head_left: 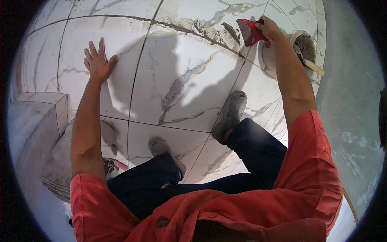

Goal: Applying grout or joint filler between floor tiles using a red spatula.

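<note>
My left hand [98,61] rests flat with spread fingers on a white marble-patterned floor tile [80,40]. Out to the far right, my right hand [267,29] grips a red scraper [251,33] with a broad blade. The blade is held near a ridge of wet grey-white grout [207,31] smeared along a tile joint. Just below the blade, a darker lump of grout [231,33] lies on the smear. My right forearm partly covers a bucket [305,44] that holds grey mix and a trowel with a pale wooden handle [313,67].
A tiled step [42,98] stands at the left beside a dusty grey bucket [60,161], partly behind my left arm. My grey shoes [231,115] stand on the tiles. A grey-green wall [350,101] runs down the right side.
</note>
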Tool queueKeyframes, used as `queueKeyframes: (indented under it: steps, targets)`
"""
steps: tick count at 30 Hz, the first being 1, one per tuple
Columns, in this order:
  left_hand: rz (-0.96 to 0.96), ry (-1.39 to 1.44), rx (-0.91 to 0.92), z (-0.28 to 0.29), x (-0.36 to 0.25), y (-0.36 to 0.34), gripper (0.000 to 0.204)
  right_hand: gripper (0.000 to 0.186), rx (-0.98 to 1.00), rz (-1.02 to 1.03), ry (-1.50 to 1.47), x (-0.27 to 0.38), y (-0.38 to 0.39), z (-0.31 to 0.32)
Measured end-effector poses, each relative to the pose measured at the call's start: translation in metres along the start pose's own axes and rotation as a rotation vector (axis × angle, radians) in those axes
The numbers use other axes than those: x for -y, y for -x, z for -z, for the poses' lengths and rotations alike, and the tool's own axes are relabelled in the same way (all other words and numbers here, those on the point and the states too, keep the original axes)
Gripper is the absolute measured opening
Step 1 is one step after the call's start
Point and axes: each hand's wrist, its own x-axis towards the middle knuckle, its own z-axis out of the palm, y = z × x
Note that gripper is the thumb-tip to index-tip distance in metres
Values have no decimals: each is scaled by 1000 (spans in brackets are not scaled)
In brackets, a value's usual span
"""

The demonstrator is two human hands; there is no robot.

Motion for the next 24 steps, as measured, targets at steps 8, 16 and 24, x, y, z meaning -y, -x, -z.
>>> queueKeyframes:
  steps: [8,16,24]
  targets:
    - [5,-1,38,4,-3,-2,92,32,-5,110,-83,30,9,-19]
    - [50,-31,93,14,-8,0,93,33,22,200,-125,87,6,-24]
    - [30,-16,89,16,-9,1,94,29,47,314,-213,151,-6,-25]
